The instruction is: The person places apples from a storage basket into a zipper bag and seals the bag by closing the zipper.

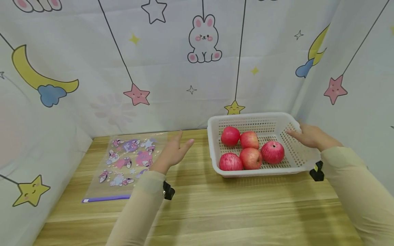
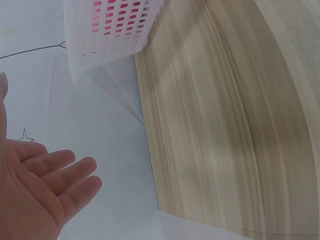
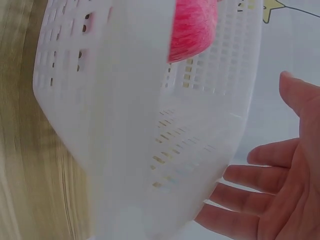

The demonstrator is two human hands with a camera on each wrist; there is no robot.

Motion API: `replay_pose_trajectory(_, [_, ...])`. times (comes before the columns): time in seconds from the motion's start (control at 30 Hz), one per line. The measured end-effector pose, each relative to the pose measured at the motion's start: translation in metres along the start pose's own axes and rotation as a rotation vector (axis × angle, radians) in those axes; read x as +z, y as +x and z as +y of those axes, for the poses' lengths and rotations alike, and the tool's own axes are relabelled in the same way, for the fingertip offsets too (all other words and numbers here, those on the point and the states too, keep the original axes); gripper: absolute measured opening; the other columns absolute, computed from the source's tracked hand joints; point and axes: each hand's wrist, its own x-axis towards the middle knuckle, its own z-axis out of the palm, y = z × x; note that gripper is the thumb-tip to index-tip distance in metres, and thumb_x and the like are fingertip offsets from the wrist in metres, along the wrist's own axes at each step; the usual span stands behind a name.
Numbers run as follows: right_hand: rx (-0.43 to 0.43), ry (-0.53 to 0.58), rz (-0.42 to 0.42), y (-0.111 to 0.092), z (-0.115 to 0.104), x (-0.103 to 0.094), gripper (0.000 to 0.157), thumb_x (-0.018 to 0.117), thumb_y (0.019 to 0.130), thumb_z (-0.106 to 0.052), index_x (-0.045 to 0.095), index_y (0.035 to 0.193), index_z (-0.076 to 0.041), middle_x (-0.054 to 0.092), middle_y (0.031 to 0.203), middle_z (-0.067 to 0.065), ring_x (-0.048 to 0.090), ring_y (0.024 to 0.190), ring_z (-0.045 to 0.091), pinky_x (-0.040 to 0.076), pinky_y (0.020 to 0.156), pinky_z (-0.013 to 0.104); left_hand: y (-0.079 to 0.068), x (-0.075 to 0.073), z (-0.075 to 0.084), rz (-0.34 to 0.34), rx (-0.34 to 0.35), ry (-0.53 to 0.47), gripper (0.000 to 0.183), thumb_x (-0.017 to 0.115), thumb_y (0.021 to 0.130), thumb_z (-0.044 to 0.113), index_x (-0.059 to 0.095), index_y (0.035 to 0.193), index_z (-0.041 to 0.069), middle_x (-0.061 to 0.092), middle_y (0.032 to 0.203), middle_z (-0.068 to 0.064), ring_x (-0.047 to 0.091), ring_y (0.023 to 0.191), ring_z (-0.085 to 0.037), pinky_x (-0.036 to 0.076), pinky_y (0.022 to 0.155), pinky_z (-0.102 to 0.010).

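Note:
A white plastic basket (image 1: 255, 173) with slotted walls stands at the back right of the table, holding several red apples (image 1: 272, 152). My right hand (image 1: 311, 136) is at the basket's right end, thumb extended over the rim. In the right wrist view its straight fingers (image 3: 245, 197) lie along the outside of the wall; whether they touch it I cannot tell. My left hand (image 1: 173, 152) hovers left of the basket, fingers extended and holding nothing. Beside it, a clear zip bag (image 1: 126, 167) printed with cartoon figures lies flat on the table.
The wood-grain table (image 1: 234, 212) ends against a white curtain (image 1: 172, 68) with bunnies, stars and moons, which also hangs at both sides. A purple slider strip (image 1: 107, 198) closes the bag's near edge. Each wrist carries a small black camera (image 1: 168, 190).

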Motion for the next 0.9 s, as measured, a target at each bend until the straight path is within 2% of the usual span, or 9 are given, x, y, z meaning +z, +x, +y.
replay_pose_trajectory(0.13, [-0.020, -0.021, 0.008, 0.000, 0.003, 0.001, 0.085, 0.031, 0.097, -0.057, 0.025, 0.140, 0.016, 0.047, 0.123, 0.043, 0.058, 0.099, 0.048, 0.048, 0.081, 0.060, 0.000, 0.005, 0.005, -0.003, 0.020, -0.021, 0.088, 0.032, 0.093, 0.066, 0.012, 0.151, 0.003, 0.022, 0.155, -0.018, 0.027, 0.141, -0.036, 0.023, 0.115, -0.048])
replay_pose_trajectory(0.27, [-0.008, -0.012, 0.004, 0.000, 0.006, 0.001, 0.082, 0.034, 0.098, -0.054, 0.028, 0.138, 0.016, 0.050, 0.119, 0.042, 0.063, 0.090, 0.041, 0.052, 0.075, 0.054, 0.001, 0.012, 0.012, -0.011, 0.019, -0.072, 0.083, 0.036, 0.094, 0.061, 0.016, 0.151, 0.003, 0.030, 0.152, -0.019, 0.041, 0.132, -0.038, 0.034, 0.109, -0.050])
replay_pose_trajectory(0.33, [0.001, -0.001, -0.004, 0.001, 0.008, 0.002, 0.077, 0.036, 0.098, -0.052, 0.034, 0.135, 0.015, 0.055, 0.113, 0.040, 0.064, 0.084, 0.034, 0.054, 0.070, 0.049, 0.001, 0.016, 0.016, -0.017, 0.009, -0.093, 0.082, 0.038, 0.094, 0.060, 0.017, 0.150, 0.003, 0.034, 0.150, -0.019, 0.048, 0.127, -0.038, 0.040, 0.104, -0.051])
replay_pose_trajectory(0.47, [0.022, 0.012, -0.024, 0.001, 0.011, 0.002, 0.069, 0.040, 0.097, -0.049, 0.046, 0.120, 0.016, 0.061, 0.100, 0.033, 0.065, 0.075, 0.025, 0.055, 0.064, 0.042, 0.003, 0.024, 0.022, -0.020, 0.002, -0.115, 0.079, 0.041, 0.095, 0.055, 0.020, 0.150, 0.002, 0.039, 0.147, -0.019, 0.052, 0.123, -0.037, 0.046, 0.098, -0.050])
replay_pose_trajectory(0.73, [0.043, -0.043, -0.020, 0.003, 0.017, 0.003, 0.061, 0.046, 0.096, -0.039, 0.053, 0.109, 0.020, 0.062, 0.092, 0.031, 0.060, 0.072, 0.026, 0.053, 0.063, 0.040, 0.006, 0.036, 0.038, -0.037, -0.021, -0.166, 0.073, 0.041, 0.096, 0.055, 0.029, 0.147, 0.005, 0.046, 0.142, -0.017, 0.056, 0.119, -0.033, 0.048, 0.095, -0.049])
replay_pose_trajectory(0.9, [0.021, -0.088, 0.010, 0.004, 0.019, 0.002, 0.055, 0.048, 0.095, -0.027, 0.049, 0.111, 0.025, 0.058, 0.098, 0.038, 0.059, 0.075, 0.032, 0.053, 0.067, 0.044, 0.008, 0.043, 0.046, -0.030, -0.014, -0.185, 0.072, 0.041, 0.096, 0.053, 0.029, 0.147, 0.004, 0.054, 0.135, -0.015, 0.057, 0.118, -0.032, 0.047, 0.098, -0.048])
